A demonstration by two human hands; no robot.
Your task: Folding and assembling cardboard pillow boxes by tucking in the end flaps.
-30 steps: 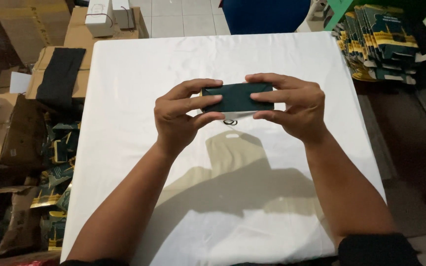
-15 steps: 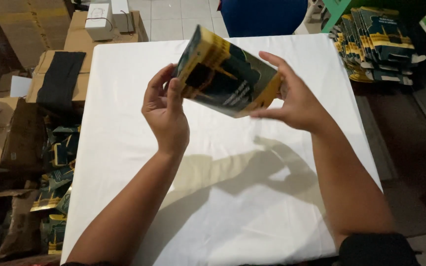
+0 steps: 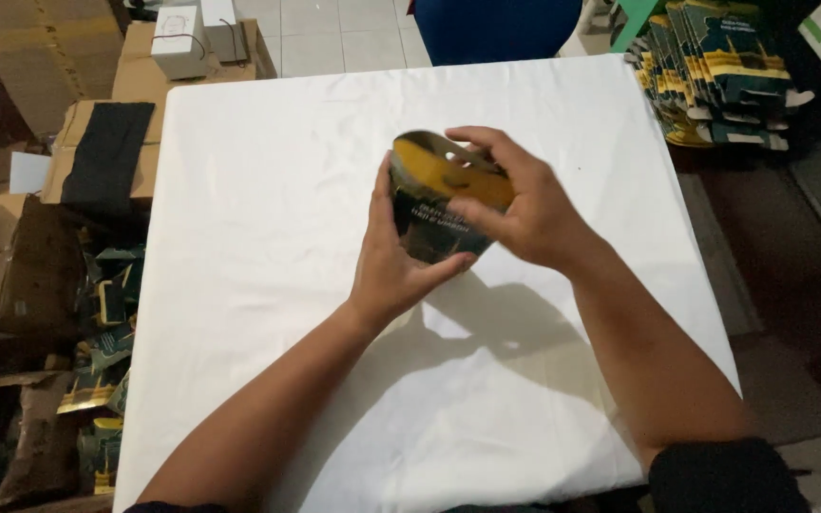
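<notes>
I saw the left hand (image 3: 393, 261) cupping a dark green and yellow carton (image 3: 434, 204) from below, the right hand (image 3: 525, 214) gripping its top above the tabletop (image 3: 268, 190).

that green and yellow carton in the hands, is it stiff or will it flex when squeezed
The dark green and yellow printed cardboard carton probably flexes: its yellow top flap curves under the right hand. It looks light, since the left hand cups it loosely from below. The flat cartons stacked beyond the table's right corner suggest thin, foldable board.
</notes>
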